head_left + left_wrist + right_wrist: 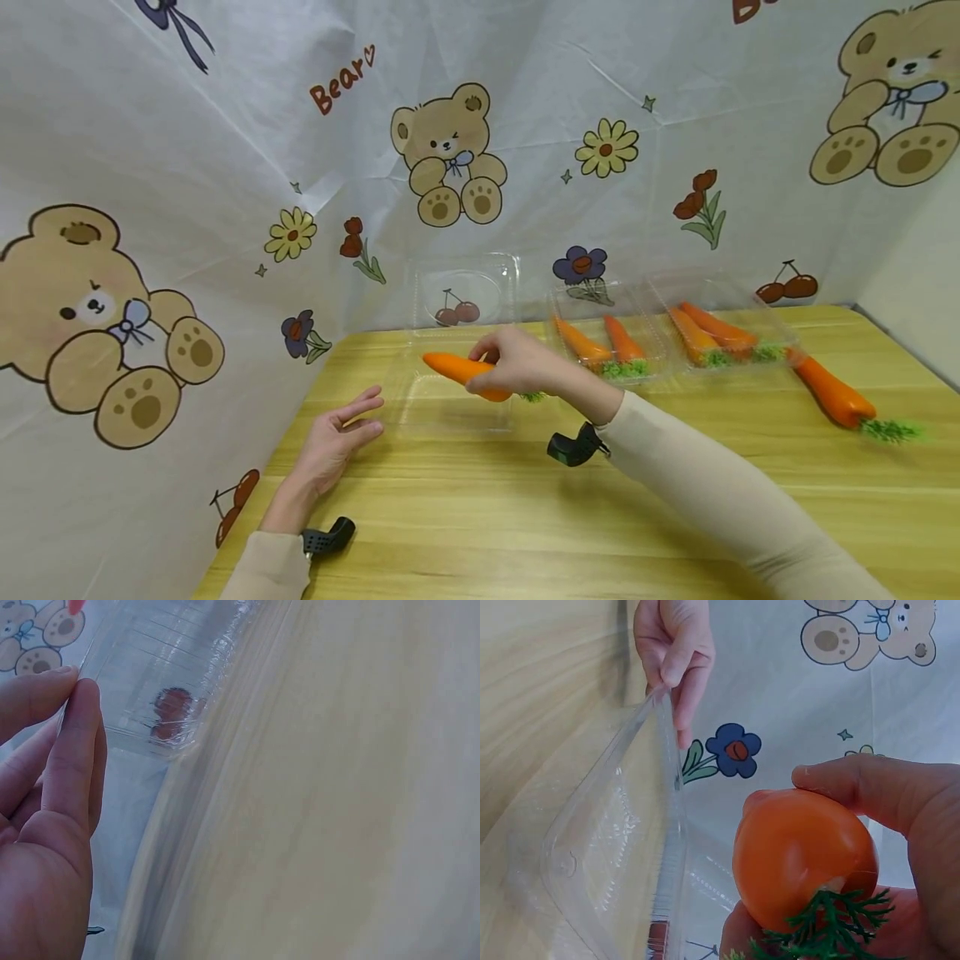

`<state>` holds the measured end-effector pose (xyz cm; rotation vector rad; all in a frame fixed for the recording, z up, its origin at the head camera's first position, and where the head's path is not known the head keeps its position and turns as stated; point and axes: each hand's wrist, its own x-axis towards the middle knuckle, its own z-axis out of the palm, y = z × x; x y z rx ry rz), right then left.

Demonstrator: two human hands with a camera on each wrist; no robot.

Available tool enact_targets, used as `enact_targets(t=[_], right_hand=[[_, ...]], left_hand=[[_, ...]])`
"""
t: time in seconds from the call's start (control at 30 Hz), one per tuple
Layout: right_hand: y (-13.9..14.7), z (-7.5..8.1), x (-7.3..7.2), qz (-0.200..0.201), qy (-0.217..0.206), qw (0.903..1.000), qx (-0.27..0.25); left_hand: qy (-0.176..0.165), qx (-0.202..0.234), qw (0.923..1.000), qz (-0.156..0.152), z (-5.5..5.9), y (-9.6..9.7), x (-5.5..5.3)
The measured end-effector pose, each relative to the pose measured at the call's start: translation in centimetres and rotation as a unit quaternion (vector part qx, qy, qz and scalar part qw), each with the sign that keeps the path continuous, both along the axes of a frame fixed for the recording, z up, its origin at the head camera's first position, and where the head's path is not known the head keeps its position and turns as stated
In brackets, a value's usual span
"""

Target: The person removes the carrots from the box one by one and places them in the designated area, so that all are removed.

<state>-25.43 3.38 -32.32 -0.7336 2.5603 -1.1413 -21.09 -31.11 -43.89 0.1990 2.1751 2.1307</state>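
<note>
My right hand [517, 360] grips an orange carrot [448, 367] by its thick end, and the tip points left over an open clear plastic box [459, 428]. Green leaves stick out of the thick end of the carrot [802, 851], toward the right wrist camera. The box has its lid [465, 265] raised against the back cloth. At the box's near left, my left hand [330, 446] pinches the rim between thumb and fingertips; this pinch shows in the left wrist view, at the edge of the box [150, 675].
To the right stand two more clear boxes, a middle one [645, 333] and a right one [780, 346], each with two carrots inside. A loose carrot [836, 392] lies on the wooden table [480, 533] beside them. A bear-print cloth [525, 75] hangs behind.
</note>
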Motion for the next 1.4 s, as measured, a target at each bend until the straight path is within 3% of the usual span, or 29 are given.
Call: enact_targets(t=[0.5,1.4], right_hand=[[3.4,-0.7,1.9,-0.023,0.015,0.9996,0.003],[10.4,-2.5,3.7,-0.063,0.035,0.9973,0.008]], left_hand=[[0.001,-0.004,1.0000,-0.008,0.0,0.2,-0.1],[-0.001,0.001,0.9999,-0.012,0.0,-0.1,-0.1]])
